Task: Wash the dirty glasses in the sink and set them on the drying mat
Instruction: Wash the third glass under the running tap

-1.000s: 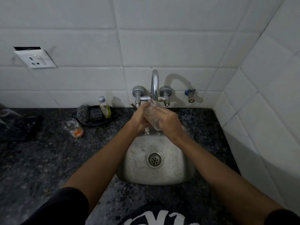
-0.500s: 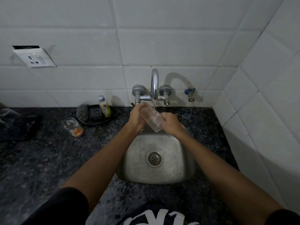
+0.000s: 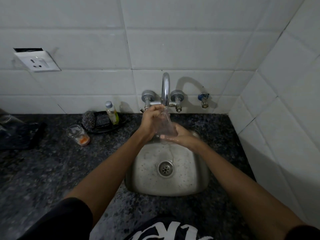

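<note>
Both hands, left hand (image 3: 151,121) and right hand (image 3: 183,136), grip a clear glass (image 3: 166,128) under the running tap (image 3: 165,89).

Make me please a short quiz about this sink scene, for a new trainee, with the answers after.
1. True or false: the clear glass under the tap is held with both hands.
2. What lies at the bottom of the second glass on the counter? A) orange residue B) a spoon C) ice
3. Where does the small bottle stand?

Key:
1. True: the left hand grips its upper part, the right hand holds its lower end, over the sink.
2. A.
3. On the dark tray left of the tap, beside the steel scrubber.
</note>
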